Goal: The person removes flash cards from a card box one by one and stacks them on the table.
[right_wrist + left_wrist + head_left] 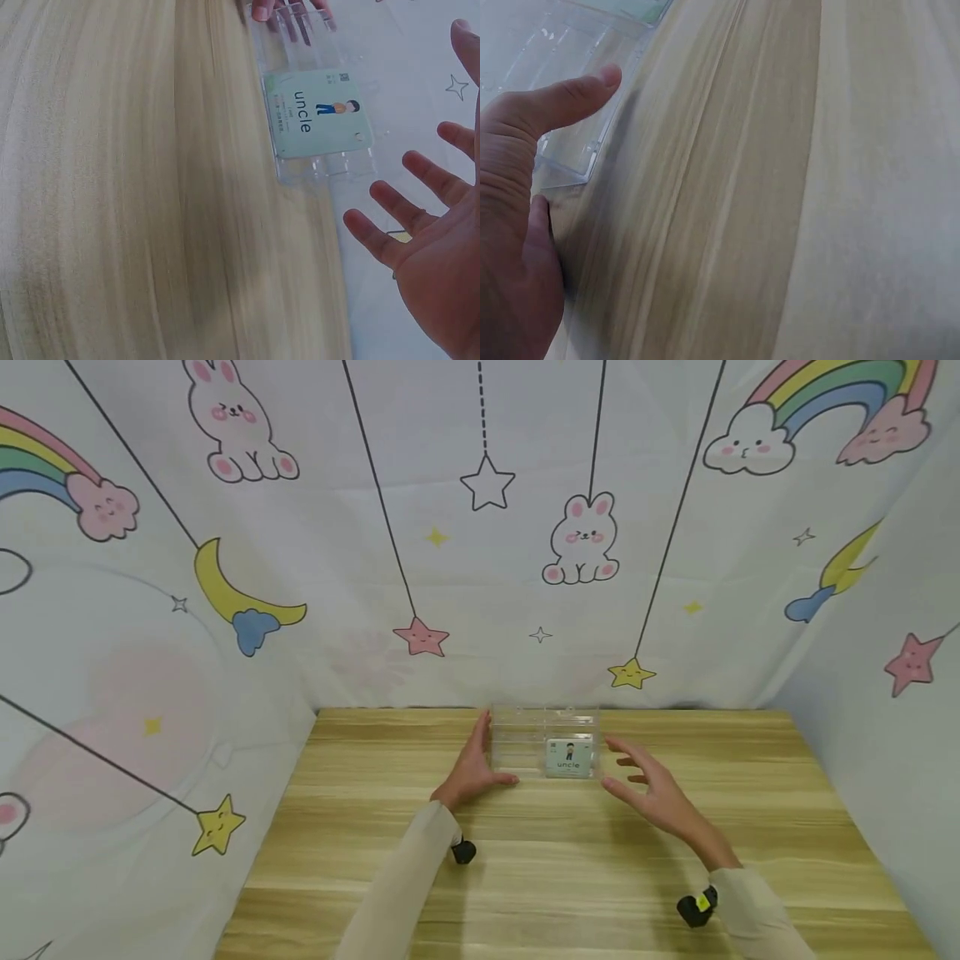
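A clear plastic rectangular rack (517, 743), a pale-green rectangular card (567, 758) at its near right, sits between the spread left hand (472, 770), framing its end perhaps to steady it, and the spread, empty right hand (660, 797).

The tray (517, 745) is resting at the table's (562, 877) twelve o'clock. Inside, the card (568, 760) is sitting at four o'clock.

Table (570, 877): wood-grain top, light streaks | directly on it: clear compartmented case (517, 739), at the far edge
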### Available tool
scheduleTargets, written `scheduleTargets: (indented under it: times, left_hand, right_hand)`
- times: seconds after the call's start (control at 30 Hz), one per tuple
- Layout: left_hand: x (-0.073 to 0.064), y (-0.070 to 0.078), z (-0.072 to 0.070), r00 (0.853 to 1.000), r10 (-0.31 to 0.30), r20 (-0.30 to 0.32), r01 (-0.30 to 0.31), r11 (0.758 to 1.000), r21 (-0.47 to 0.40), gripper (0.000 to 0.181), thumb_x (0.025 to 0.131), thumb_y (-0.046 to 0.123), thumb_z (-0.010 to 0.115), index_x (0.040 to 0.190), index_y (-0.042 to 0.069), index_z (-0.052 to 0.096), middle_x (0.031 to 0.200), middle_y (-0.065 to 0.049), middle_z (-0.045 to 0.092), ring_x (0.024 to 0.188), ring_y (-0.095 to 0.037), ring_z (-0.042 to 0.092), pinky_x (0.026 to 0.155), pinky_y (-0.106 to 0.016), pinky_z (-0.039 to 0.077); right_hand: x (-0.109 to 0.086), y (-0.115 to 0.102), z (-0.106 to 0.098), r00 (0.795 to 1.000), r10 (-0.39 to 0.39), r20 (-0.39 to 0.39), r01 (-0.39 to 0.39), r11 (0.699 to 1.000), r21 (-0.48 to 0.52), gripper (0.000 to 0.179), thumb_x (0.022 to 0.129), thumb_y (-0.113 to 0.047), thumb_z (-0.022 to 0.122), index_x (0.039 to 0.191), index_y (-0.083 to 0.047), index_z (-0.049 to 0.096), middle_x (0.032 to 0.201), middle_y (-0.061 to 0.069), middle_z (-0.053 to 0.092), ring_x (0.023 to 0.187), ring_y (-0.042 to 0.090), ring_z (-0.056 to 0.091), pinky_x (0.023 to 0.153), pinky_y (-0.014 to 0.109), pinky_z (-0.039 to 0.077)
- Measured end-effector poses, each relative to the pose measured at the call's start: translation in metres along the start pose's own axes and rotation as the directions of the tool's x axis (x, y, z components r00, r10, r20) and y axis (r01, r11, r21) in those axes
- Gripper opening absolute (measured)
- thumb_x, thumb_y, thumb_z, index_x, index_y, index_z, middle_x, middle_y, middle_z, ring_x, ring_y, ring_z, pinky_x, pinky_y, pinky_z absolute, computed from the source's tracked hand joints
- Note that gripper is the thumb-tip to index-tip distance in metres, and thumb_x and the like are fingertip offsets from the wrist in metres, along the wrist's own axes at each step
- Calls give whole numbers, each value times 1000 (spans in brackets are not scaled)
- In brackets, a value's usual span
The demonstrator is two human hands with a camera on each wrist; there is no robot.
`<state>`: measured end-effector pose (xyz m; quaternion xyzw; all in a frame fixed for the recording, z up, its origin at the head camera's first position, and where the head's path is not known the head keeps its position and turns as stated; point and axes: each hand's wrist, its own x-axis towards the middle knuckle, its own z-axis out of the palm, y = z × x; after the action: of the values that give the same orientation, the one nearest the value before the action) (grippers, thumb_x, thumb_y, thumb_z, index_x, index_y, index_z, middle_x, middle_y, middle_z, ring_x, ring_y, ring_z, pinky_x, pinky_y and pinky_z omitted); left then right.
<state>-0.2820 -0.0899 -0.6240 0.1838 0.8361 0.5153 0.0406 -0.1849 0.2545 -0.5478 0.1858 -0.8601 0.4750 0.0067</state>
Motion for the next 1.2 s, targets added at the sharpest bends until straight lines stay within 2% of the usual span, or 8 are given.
scheduleTargets:
  times: [0.2,0.3,0.43,0.63,0.97,1.2]
  left_hand:
    - [3,-1,1,999,41,3,-41,999,3,138,71,12,98,167,11,-1,173,-12,11,157,-26,19,125,-39,25]
    - [4,-1,1,999,41,4,-41,999,-9,137,71,9,97,167,11,0,173,-13,11,157,-27,18,125,-39,25]
    - [3,-1,0,1000,24,4,-24,1000,-17,137,70,9,98,167,13,1,172,-13,13,156,-28,20,125,-39,26]
    - [2,-4,0,1000,-8,4,8,999,-40,136,70,9,98,168,17,4,171,-11,19,154,-27,27,124,-38,30]
    - [4,-5,1,999,-43,22,44,998,-53,133,71,10,98,168,16,5,171,-10,19,154,-24,26,124,-35,29]
    - [4,-3,1,998,-55,23,56,997,-53,131,72,9,97,167,14,8,170,-11,21,154,-24,27,124,-35,29]
  right_hand:
    - [2,5,4,1000,22,-10,-22,999,27,62,103,-28,68,158,-18,43,153,18,47,129,46,52,98,67,50]
    - [6,9,6,999,33,-18,-32,999,38,59,103,-27,68,156,-15,45,150,20,50,127,46,53,96,66,52]
    - [12,13,10,999,46,-18,-45,998,34,58,103,-28,68,154,-10,48,144,19,55,122,41,57,93,60,55]
    - [22,20,18,998,64,-24,-64,998,11,52,103,-31,68,149,-12,55,136,17,61,111,32,61,87,46,56]
    - [30,32,25,998,56,-43,-56,998,-17,48,105,-27,66,147,-7,57,135,18,62,107,32,65,92,48,57]
    - [31,31,25,997,72,-31,-73,997,-24,49,104,-28,66,147,-7,56,133,18,62,107,31,65,90,46,57]
